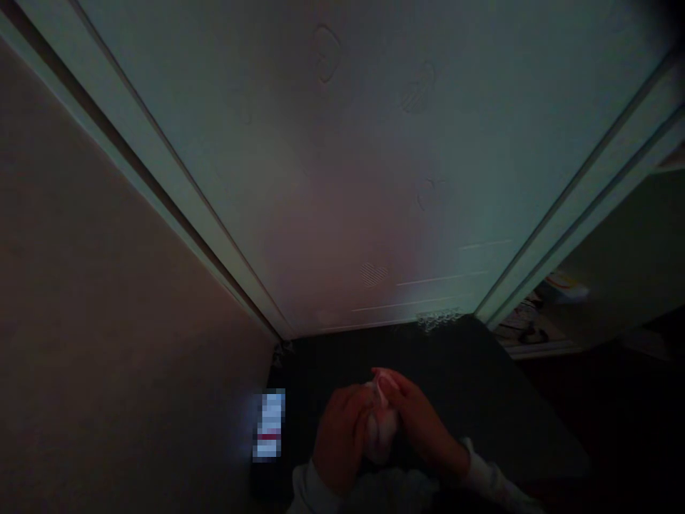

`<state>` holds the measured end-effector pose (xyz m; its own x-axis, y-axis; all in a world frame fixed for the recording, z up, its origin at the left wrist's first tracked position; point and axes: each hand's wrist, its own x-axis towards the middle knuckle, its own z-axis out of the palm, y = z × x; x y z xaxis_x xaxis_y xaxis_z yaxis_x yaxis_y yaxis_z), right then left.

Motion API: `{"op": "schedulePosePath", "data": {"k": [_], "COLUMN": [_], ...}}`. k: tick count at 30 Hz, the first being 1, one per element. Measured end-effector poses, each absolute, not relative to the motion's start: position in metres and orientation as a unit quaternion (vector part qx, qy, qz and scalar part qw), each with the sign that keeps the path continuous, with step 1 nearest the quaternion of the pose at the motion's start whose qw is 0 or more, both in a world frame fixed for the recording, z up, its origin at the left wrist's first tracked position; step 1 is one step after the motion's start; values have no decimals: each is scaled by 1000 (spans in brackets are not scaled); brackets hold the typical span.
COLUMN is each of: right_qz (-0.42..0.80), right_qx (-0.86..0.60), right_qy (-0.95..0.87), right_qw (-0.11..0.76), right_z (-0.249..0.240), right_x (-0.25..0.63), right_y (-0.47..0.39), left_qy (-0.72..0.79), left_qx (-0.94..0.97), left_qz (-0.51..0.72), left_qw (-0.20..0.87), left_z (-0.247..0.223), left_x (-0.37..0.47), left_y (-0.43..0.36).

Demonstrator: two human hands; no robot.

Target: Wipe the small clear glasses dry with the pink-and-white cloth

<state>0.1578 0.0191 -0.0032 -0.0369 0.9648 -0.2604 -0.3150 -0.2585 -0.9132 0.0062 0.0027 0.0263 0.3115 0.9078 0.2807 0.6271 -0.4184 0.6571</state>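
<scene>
In dim light, my left hand (341, 430) and my right hand (420, 417) come together low in the head view. Between them is a pale pinkish, soft-looking folded piece, like bunched cloth (381, 432); its exact kind is too dark to tell. My left fingers curl around its left side. The thumb and fingers of my right hand pinch its upper end. Part of the bundle hangs below the fingers, and the rest is hidden by them. Both hands are over a dark desk top (481, 400).
A lit phone-like screen (269, 425), blurred out, glows at the left edge of the desk. Behind stands a pale panel (347, 178) with embossed hearts. A brownish wall (107, 321) closes the left side. To the right, papers (527, 318) and a box-like item (561, 287) lie beyond the frame.
</scene>
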Motion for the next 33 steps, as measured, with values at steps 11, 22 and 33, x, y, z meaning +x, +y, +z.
{"op": "schedulePosePath", "data": {"k": [11, 22, 33], "right_qz": [553, 645, 702], "right_qx": [-520, -444, -440], "right_qy": [-446, -422, -264], "right_qw": [474, 456, 494], "right_z": [-1, -9, -2], "right_x": [152, 162, 174], "right_y": [20, 27, 23], "left_qy": [543, 564, 466], "left_qx": [706, 652, 457], "left_qz": [332, 366, 458], "left_qw": [312, 351, 603], "left_z": [27, 27, 38], "left_x": [8, -2, -9], "left_y": [0, -1, 6]}}
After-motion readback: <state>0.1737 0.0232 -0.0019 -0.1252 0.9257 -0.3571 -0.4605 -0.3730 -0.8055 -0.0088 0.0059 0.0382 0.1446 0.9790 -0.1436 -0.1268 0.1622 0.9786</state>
